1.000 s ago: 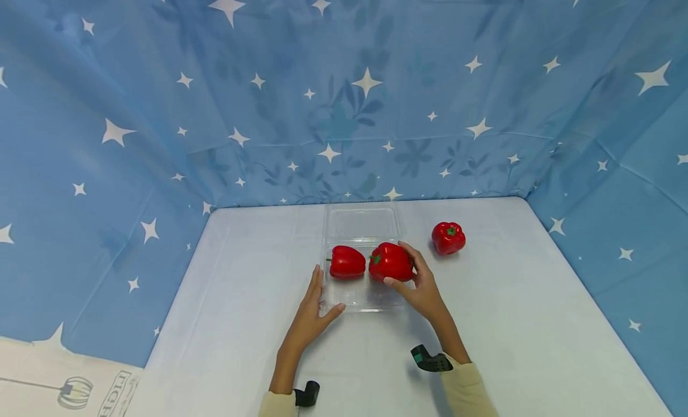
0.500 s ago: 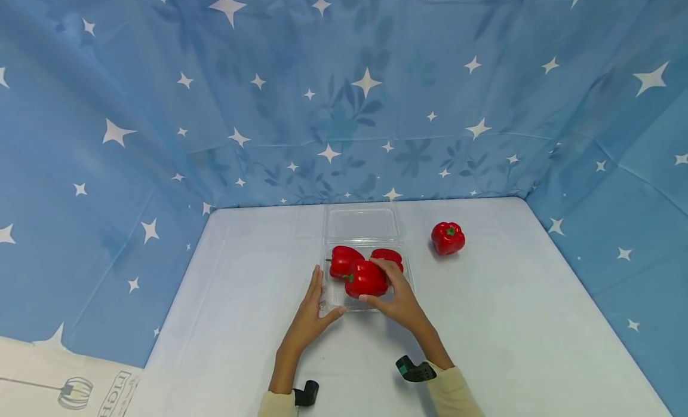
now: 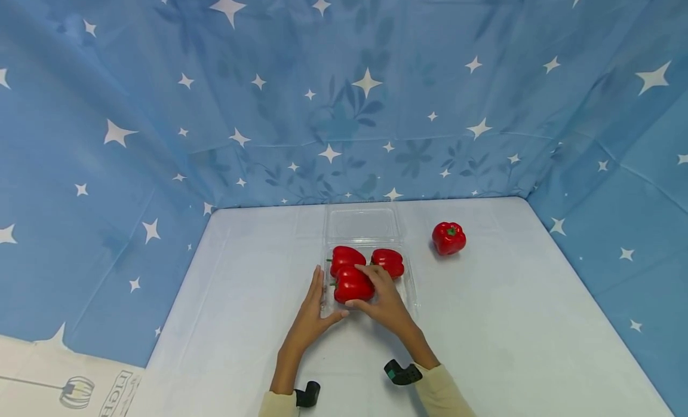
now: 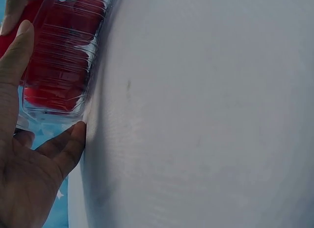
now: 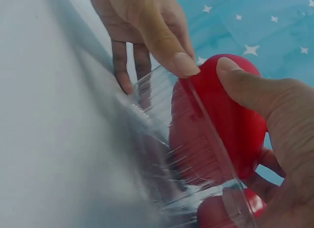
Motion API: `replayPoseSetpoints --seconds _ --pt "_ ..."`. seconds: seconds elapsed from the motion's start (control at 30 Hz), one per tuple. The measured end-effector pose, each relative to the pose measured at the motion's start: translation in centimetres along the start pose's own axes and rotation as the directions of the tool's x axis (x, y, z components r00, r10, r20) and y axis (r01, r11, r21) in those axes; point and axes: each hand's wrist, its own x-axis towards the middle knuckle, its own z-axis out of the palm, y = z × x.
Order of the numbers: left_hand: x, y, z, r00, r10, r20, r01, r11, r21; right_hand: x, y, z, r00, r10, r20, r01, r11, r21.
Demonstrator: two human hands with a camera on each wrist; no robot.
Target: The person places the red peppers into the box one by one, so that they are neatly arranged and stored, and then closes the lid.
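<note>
Inside a clear plastic clamshell box, my right hand grips a red bell pepper at the front left, thumb and fingers on opposite sides. Two other red bell peppers lie behind it in the box, a left pepper and a right pepper. My left hand rests against the box's front left corner, its fingers straight along the left side and its thumb at the front rim. In the left wrist view the ribbed box wall shows red peppers through it.
The box's lid lies folded open at the back. Another red bell pepper sits on the white table, right of the box. Blue star-patterned curtains stand behind and at the sides.
My right hand has carried its pepper from the box's right side to the front left, uncovering the pepper at the back right. My left hand has stayed at the box's corner.
</note>
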Motion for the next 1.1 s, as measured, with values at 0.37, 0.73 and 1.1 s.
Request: replayPoseSetpoints --seconds 0.37,0.73,1.1 --pt "0.26 -0.02 -0.17 1.0 -0.013 -0.001 0.013 0.999 0.047 0.19 -0.39 0.91 1.0 -0.014 -0.026 0.007 0.974 -0.224" --pt "0.33 -0.15 -0.08 1.0 -0.009 -0.009 0.009 0.999 0.04 0.2 -0.48 0.74 0.999 0.039 0.027 -0.032 0.973 -0.228" --pt "0.07 -0.08 0.17 1.0 -0.012 -0.013 0.012 0.999 0.039 -0.09 -0.42 0.63 0.999 -0.013 0.029 0.02 0.968 -0.25"
